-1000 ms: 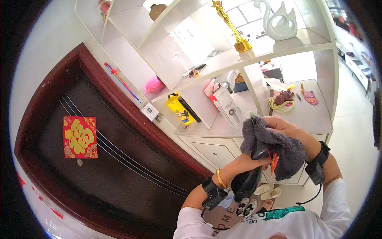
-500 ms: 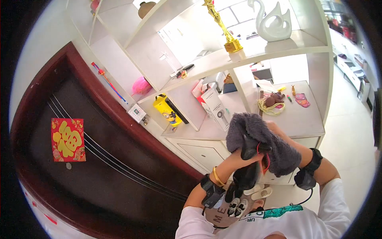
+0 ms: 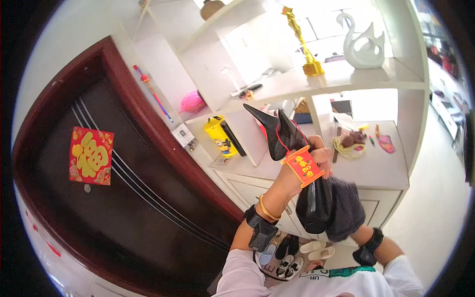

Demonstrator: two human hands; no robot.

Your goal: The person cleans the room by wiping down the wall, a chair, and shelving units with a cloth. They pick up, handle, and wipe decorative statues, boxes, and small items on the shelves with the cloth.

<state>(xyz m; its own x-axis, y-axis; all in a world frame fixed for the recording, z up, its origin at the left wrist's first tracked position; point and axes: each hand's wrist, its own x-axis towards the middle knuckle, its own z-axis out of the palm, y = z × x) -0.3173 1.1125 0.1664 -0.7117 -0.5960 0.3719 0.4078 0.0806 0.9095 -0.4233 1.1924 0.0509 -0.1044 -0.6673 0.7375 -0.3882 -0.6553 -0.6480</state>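
A glossy black ornament point(image 3: 314, 210) with two horn-like points at its upper end is tilted in front of me. My left hand point(image 3: 320, 151) is closed around its middle. From a red cord on it hangs a red tag point(image 3: 303, 167) with yellow characters, lying over the hand. A fluffy dark grey cloth point(image 3: 348, 210) presses against the ornament's lower right side. My right hand is behind and under this cloth, its fingers hidden; only the wrist and forearm show below.
Behind my hands stands a white shelf unit point(image 3: 368, 84) with a gold trophy point(image 3: 312, 67), a white swan point(image 3: 363, 52) and a yellow cylindrical container point(image 3: 219, 136). A dark door point(image 3: 148, 208) is at left. Several shoes point(image 3: 289, 267) lie on the floor below.
The ornament has come out from under the cloth, its points now up and left. The cloth has moved down to its lower end with my right hand. The red tag now faces me.
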